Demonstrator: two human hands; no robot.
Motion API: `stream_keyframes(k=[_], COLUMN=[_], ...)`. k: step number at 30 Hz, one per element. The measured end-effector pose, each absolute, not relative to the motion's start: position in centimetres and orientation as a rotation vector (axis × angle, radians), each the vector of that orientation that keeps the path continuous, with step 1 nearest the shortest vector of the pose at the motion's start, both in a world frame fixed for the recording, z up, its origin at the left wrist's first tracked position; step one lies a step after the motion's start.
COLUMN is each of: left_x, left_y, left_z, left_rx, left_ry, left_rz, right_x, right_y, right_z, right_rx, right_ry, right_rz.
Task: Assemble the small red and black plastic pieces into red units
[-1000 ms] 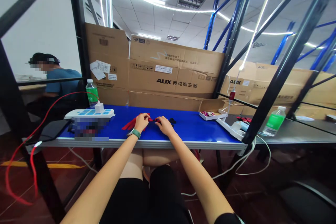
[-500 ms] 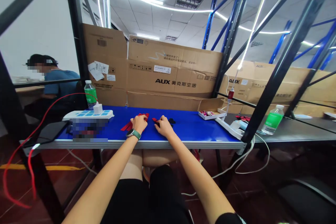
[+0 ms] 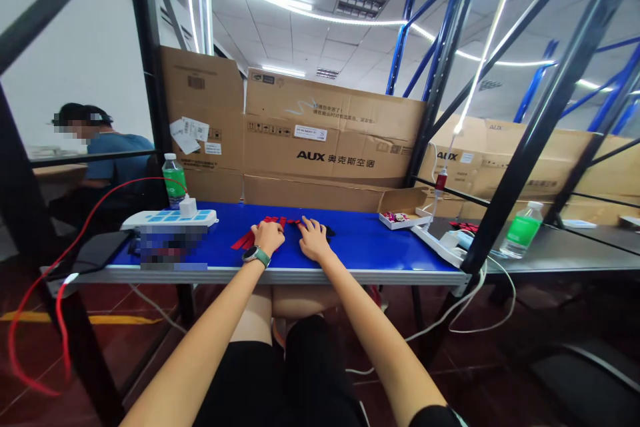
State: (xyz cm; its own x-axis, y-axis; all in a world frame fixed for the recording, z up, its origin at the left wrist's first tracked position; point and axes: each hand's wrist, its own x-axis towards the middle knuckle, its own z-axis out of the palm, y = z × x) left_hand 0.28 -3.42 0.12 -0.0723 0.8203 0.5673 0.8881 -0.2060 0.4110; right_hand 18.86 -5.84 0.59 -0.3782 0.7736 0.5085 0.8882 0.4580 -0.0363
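While both bare forearms stretch out over the aluminium edge of the blue desk (image 3: 350,273), the left hand (image 3: 269,237), a smooth rubbery watch strap (image 3: 256,255) around its wrist, rests on the flat, ribbon-like red strips (image 3: 245,239) at the middle of the desk. The right hand (image 3: 314,241) lies just beside it, its slender fingers (image 3: 306,225) bent and tips down, touching a small, soft-looking black piece (image 3: 328,231); more red strip runs between the hands. The fingers of both hands look curved rather than clenched, but whether they grasp anything I cannot tell.

To the left stand a white power strip (image 3: 169,217) with square blue switches and a ribbed plastic water bottle (image 3: 174,180), and a glossy red cable (image 3: 85,230) curves down past the desk. A blurred patch (image 3: 173,247) hides whatever lies before the strip. To the right sits a shallow white tray (image 3: 397,221) of small colourful bits. Creased cardboard boxes (image 3: 325,127) rise behind the desk, and a seated person in a blue T-shirt (image 3: 120,155) works at upper left.
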Motion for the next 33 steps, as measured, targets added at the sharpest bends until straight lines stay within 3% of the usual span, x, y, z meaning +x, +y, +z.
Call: stream_keyframes(k=[10,16,22,33], left_x=[0.4,0.8,0.9,1.2], left_y=[-3.5,-4.0,-4.4,-5.5], left_z=[0.3,0.7,0.4,1.0], left_rx=[-2.225,-2.526,-2.755,-2.62], left_ry=[-1.842,-1.625,-1.335,-1.431], left_rz=[-1.193,-1.201,-1.184,-0.881], right_x=[18.8,20.0,21.0,20.0], right_y=[-5.4,-5.6,-4.7,-6.0], right_z=[0.5,0.6,-0.3,0.5], right_rx=[-1.445,-1.726,-1.829,-1.902], right_ry=[-2.236,-1.772,-1.743,-1.733], right_rz=[-0.275,-0.373,-0.283,-0.367])
